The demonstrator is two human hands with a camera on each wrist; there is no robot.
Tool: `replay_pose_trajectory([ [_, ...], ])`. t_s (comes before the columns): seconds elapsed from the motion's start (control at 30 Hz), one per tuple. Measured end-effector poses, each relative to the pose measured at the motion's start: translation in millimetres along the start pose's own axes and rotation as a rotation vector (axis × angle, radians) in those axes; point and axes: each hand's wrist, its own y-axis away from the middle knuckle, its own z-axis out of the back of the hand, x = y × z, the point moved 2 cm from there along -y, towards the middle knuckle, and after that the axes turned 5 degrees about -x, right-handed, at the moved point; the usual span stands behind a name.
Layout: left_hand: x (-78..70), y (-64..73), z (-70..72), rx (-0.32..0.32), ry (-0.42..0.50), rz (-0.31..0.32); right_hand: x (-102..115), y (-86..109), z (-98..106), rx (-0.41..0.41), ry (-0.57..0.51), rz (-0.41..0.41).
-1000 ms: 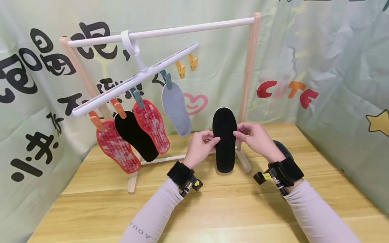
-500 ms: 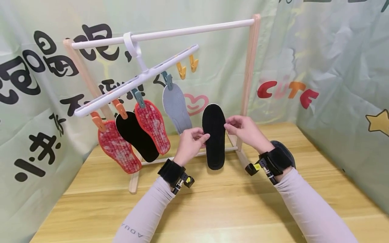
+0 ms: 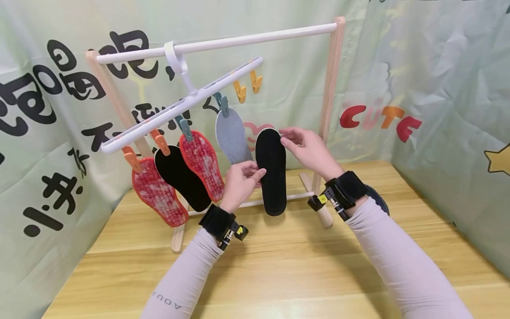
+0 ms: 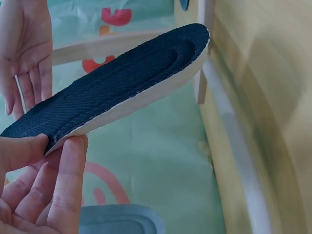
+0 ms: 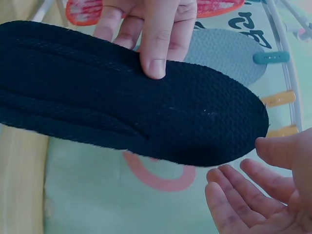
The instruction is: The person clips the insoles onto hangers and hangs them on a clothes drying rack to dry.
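Observation:
My left hand [image 3: 240, 186] pinches a black insole [image 3: 272, 177] at its left edge, thumb on the front and fingers behind. The insole stands nearly upright in the head view, and its pale side edge shows in the left wrist view. At its upper right is my right hand [image 3: 308, 153]. In the right wrist view that hand's thumb [image 5: 279, 151] is at the insole's tip, with the other fingers spread apart from it. Behind, a grey insole [image 3: 231, 135] hangs from a teal clip [image 3: 224, 106], partly covered by my left hand.
A white clip hanger [image 3: 192, 94] hangs from the rack's top bar [image 3: 239, 41]. Clipped at its left are a red insole [image 3: 159, 190], another black insole [image 3: 181, 177] and a second red insole [image 3: 203, 166]. Two yellow clips [image 3: 240, 92] hang at its right. A dark object [image 3: 376, 198] lies behind my right wrist.
Both hands have moved left and up with the black insole, towards the hanger. My right hand has shifted from the insole's middle edge to its upper end, and its fingers have loosened.

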Motion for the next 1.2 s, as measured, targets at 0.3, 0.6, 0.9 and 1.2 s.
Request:
replay_pose_trajectory([
  [0.3, -4.5, -4.5, 16.2, -0.04, -0.004, 0.016, 24, -23.8, -15, -0.002, -0.09, 0.03],
  [0.6, -11.2, -11.6, 30.3, -0.076, -0.017, 0.018, 45, -47.1, -19, -0.014, -0.176, 0.043],
  [0.9, -9.7, -13.2, 33.1, -0.078, -0.022, 0.024, 66, -60.5, -23, -0.01, -0.166, 0.037],
  [1.2, -10.9, -12.2, 36.2, -0.083, -0.056, 0.016, 81, -70.4, -29, 0.008, -0.176, 0.037],
])
